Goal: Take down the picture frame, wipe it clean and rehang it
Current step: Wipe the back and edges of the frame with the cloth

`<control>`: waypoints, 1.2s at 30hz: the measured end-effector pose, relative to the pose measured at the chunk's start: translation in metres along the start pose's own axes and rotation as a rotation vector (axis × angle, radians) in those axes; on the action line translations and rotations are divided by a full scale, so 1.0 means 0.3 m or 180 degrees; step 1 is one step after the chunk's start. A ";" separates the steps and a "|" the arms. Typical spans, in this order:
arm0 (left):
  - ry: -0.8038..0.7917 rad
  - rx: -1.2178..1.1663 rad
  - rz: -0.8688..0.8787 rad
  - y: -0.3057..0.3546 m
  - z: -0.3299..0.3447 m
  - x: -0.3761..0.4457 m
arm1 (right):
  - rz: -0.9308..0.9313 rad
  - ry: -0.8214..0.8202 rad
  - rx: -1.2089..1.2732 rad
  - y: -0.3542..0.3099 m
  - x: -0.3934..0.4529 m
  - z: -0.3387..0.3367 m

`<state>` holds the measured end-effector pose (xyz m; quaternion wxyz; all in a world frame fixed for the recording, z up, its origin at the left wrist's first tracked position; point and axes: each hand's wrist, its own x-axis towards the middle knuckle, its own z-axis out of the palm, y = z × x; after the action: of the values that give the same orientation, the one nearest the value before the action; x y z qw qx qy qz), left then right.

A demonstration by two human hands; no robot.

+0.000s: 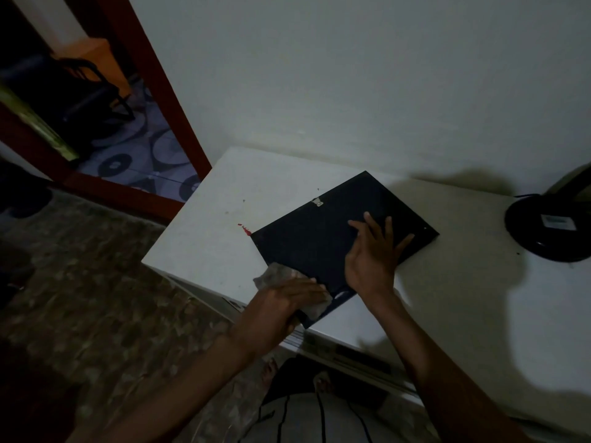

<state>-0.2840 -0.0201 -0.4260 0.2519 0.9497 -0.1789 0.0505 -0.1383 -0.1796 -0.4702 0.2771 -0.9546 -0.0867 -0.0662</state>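
Right hand (372,251) presses flat, steadying the picture frame (319,238) at the bench's (204,219) front edge; left hand (281,302) grips cloth (275,276), wiping.

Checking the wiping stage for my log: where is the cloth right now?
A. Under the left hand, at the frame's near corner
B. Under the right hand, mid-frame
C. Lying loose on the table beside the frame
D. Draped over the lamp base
A: the left hand presses the cloth onto the near corner of the frame, while the right hand lies flat mid-frame without any cloth.
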 end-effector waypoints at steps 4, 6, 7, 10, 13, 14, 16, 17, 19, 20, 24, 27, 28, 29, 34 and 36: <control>-0.0098 0.0098 -0.0138 -0.037 -0.023 0.064 | -0.0144 -0.0272 -0.0022 0.032 0.018 -0.005; 0.0073 0.0003 -0.0351 -0.063 -0.032 0.126 | -0.0260 -0.0373 0.0011 0.066 0.018 -0.018; 0.0189 -0.0059 -0.0457 -0.073 -0.034 0.157 | -0.0317 -0.0379 0.0105 0.083 0.015 -0.026; 0.0369 -0.0134 -0.0694 -0.073 -0.020 0.208 | -0.0421 -0.0440 0.0331 0.123 0.016 -0.046; 0.0190 -0.0360 -0.0387 -0.033 0.003 0.148 | -0.0481 -0.0503 0.0384 0.134 0.026 -0.060; 0.0075 -0.0356 -0.0172 -0.028 0.004 0.112 | -0.0501 -0.0491 0.0405 0.136 0.028 -0.062; -0.0145 -0.0225 0.0153 -0.045 -0.012 0.051 | -0.0549 -0.0466 0.0421 0.142 0.029 -0.064; -0.0231 -0.0199 0.0261 -0.063 -0.028 0.034 | -0.0571 -0.0462 0.0417 0.144 0.028 -0.063; -0.0423 -0.0157 0.0421 -0.099 -0.059 0.020 | -0.0612 -0.0473 0.0417 0.152 0.028 -0.060; -0.0491 -0.0124 0.0455 -0.116 -0.075 0.023 | -0.0626 -0.0481 0.0421 0.156 0.029 -0.059; -0.0417 -0.0020 0.0175 -0.170 -0.110 0.106 | -0.0646 -0.0488 0.0464 0.171 0.036 -0.057; -0.0359 -0.0035 0.0232 -0.141 -0.084 0.183 | -0.0655 -0.0518 0.0474 0.175 0.040 -0.056; -0.0417 -0.0049 0.0357 -0.121 -0.066 0.193 | -0.0659 -0.0531 0.0467 0.176 0.042 -0.058; -0.0474 -0.0066 0.0469 -0.104 -0.049 0.192 | -0.0665 -0.0543 0.0458 0.177 0.045 -0.059; -0.0437 -0.0211 0.0834 -0.130 -0.024 0.092 | -0.0711 -0.0379 0.0425 0.180 0.035 -0.050; -0.0487 -0.0150 0.0903 -0.155 -0.034 0.038 | -0.0732 -0.0297 0.0394 0.181 0.029 -0.044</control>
<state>-0.2563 0.0189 -0.4365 0.2501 0.9098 -0.3310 0.0089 -0.1198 -0.2308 -0.4857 0.3217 -0.9215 -0.2122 -0.0475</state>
